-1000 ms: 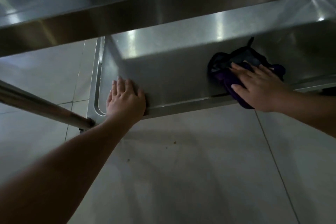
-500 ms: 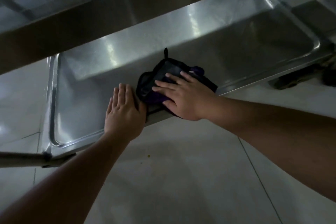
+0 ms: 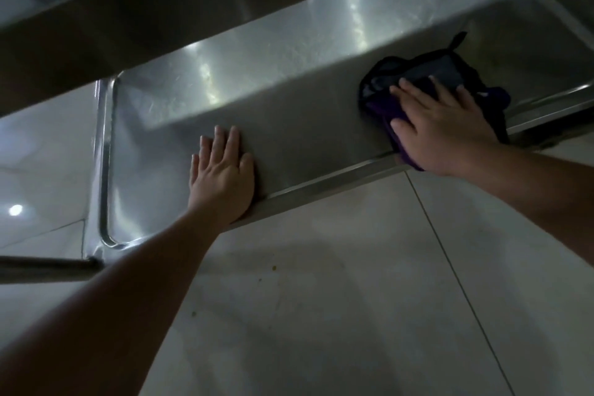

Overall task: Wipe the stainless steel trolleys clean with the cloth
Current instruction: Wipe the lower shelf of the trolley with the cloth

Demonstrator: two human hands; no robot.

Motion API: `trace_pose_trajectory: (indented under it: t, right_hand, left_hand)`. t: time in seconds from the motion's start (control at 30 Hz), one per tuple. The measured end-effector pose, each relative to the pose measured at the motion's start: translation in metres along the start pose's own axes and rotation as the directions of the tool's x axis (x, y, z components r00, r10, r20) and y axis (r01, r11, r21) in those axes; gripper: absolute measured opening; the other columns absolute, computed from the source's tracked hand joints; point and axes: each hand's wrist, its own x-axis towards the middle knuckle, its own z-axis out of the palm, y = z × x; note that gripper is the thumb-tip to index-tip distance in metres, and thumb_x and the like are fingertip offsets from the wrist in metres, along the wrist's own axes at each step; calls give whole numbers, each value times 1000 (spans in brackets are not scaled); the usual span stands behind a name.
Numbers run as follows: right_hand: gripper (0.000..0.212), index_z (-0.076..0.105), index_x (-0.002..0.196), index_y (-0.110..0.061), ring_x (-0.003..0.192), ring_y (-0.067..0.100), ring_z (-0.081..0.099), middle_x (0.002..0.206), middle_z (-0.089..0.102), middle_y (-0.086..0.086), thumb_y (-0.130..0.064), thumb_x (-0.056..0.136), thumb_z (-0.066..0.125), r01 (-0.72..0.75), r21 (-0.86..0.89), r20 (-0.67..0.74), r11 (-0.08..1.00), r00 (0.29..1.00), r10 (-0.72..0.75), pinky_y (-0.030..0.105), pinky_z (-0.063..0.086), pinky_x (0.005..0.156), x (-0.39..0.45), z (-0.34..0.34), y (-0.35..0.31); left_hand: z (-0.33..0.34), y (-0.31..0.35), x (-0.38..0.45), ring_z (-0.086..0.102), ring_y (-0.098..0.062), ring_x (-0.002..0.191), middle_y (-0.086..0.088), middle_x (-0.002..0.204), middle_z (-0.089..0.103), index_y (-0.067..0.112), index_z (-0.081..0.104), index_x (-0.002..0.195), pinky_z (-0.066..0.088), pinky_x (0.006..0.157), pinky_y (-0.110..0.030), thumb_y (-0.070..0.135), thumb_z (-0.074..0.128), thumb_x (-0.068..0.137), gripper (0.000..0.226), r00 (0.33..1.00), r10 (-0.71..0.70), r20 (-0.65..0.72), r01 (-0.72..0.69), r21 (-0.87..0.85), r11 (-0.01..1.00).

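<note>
Progress mid-wipe | right hand (image 3: 450,132) flat, fingers straight, pressing cloth (image 3: 427,80) mid-right on lower shelf (image 3: 289,100) | left hand (image 3: 221,173) flat, released, bracing | left stretch seemingly unwiped

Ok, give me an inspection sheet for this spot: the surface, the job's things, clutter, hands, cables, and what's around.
Surface: lower shelf of the stainless steel trolley, a shallow tray with a raised rim, showing bright reflections; an upper shelf overhangs it.
Job's things: dark purple cloth, bunched on the right part of the lower shelf, partly hanging over the front rim.
Clutter: a few small specks on the floor in front of the trolley.
Hands: left hand rests flat on the shelf by the front rim; right hand presses flat on the cloth.
Cables: nothing seen.
Surroundings: pale tiled floor; a metal bar at lower left.
</note>
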Motion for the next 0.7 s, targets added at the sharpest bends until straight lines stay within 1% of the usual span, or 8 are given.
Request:
trace_pose_trajectory:
  t: [0.1, 0.2, 0.3, 0.37, 0.43, 0.53, 0.6, 0.7]
  right_hand:
    - [75, 15, 165, -36, 160, 24, 6, 173, 7, -17, -62, 96, 7, 199, -2, 21, 980, 980, -198, 54, 5, 127, -14, 15, -68]
    - [69, 11, 166, -37, 161, 21, 2, 173, 6, -17, -58, 100, 13, 430, -35, 70, 902, 901, -427, 52, 0, 128, -15, 29, -123]
    - [63, 13, 165, -40, 161, 18, 4, 172, 8, -18, -53, 105, 24, 482, -42, 67, 875, 875, -479, 48, 1, 128, -8, 25, -117]
    - [63, 22, 164, -39, 160, 19, 13, 171, 16, -17, -51, 103, 26, 429, -57, 13, 902, 903, -429, 48, 7, 128, -7, 18, -91]
    - [68, 27, 163, -38, 158, 21, 19, 171, 20, -16, -54, 97, 22, 303, -60, -36, 951, 951, -306, 48, 11, 127, -1, 9, -50]
    - [77, 21, 163, -40, 159, 23, 14, 172, 13, -18, -61, 90, 12, 55, -15, -40, 998, 998, -56, 51, 11, 127, 14, -7, 23]
    - [75, 15, 164, -41, 160, 24, 9, 173, 6, -20, -62, 92, 12, -95, 4, -9, 995, 995, 95, 53, 9, 128, 20, -14, 59]
    - [67, 7, 165, -39, 160, 26, 4, 173, -3, -20, -58, 101, 16, -192, -3, 20, 981, 981, 192, 56, 6, 128, 22, -13, 68]
  left_hand:
    - [-1, 0, -2, -19, -13, 160, 11, 175, -14, 39, -2, 168, -8, 131, -41, 57, 12, 102, 70, 1000, -3, 15, 3, 6, 1000]
    - [0, 1, -3, -19, -12, 160, 11, 176, -15, 39, -3, 168, -8, 131, -40, 53, 13, 107, 65, 1000, -8, 0, 8, 30, 1000]
    - [2, -2, -3, -19, -9, 160, 13, 175, -14, 40, -2, 168, -7, 131, -39, 53, 12, 109, 63, 1000, -8, -26, 9, 21, 1000]
    - [2, -4, -3, -19, -7, 159, 15, 175, -13, 41, -2, 168, -8, 131, -38, 56, 10, 106, 65, 1000, -5, -24, 5, 8, 1000]
    - [3, -4, -2, -19, -7, 159, 15, 175, -13, 41, -2, 168, -8, 131, -39, 59, 10, 104, 67, 1000, 1, -9, -1, -3, 1000]
    - [-3, -5, -1, -14, -12, 161, 12, 176, -9, 39, 1, 168, -7, 130, -39, 65, 17, 101, 74, 1000, -7, -9, 7, 18, 1000]
    - [-6, 4, -1, -14, -18, 161, 6, 177, -10, 34, 1, 168, -8, 129, -41, 67, 19, 98, 80, 1000, -4, -10, 5, 41, 999]
    - [8, 37, -7, -24, -21, 159, 2, 175, -19, 27, -8, 168, -14, 126, -44, 65, 15, 100, 81, 999, 38, 10, -38, 56, 998]
